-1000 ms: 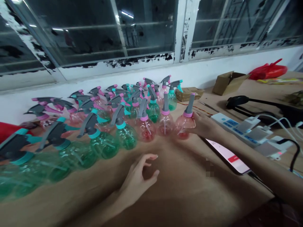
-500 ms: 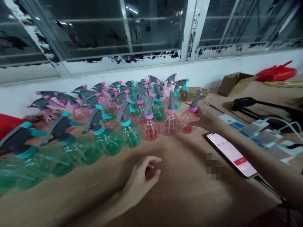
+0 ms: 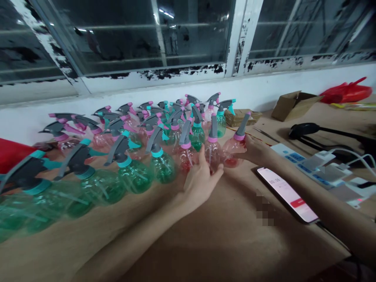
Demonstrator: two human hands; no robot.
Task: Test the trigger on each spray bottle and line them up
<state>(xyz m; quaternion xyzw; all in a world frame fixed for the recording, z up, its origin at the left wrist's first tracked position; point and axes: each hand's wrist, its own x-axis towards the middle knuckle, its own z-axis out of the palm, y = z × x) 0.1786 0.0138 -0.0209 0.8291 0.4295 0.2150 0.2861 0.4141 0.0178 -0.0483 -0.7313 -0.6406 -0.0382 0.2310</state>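
Observation:
On the right of the front row, a pink spray bottle (image 3: pixel 233 150) leans slightly, its grey head tipped rightward. My right hand (image 3: pixel 257 150) grips that bottle's right side, fingers closed on its round body. Just left of it stands another pink spray bottle (image 3: pixel 212 150), upright. My left hand (image 3: pixel 201 182) is in front of this second bottle, index finger and thumb spread to either side of its lower body; whether they touch it I cannot tell. Beyond the left fingers is a third pink bottle (image 3: pixel 187 156), partly covered by the hand. A green spray bottle (image 3: pixel 162 166) follows to the left.
Several more green and pink spray bottles (image 3: pixel 135 174) fill the table's left and back. Right of my hands lie a phone (image 3: pixel 284 192) with a timer, a power strip (image 3: pixel 302 162) with chargers, and a black stand (image 3: pixel 305 131). An open cardboard box (image 3: pixel 293 105) sits behind.
My left hand has moved up and right from the bare tabletop to the upright pink bottle, its fingers spreading. My right hand stays on the leaning bottle.

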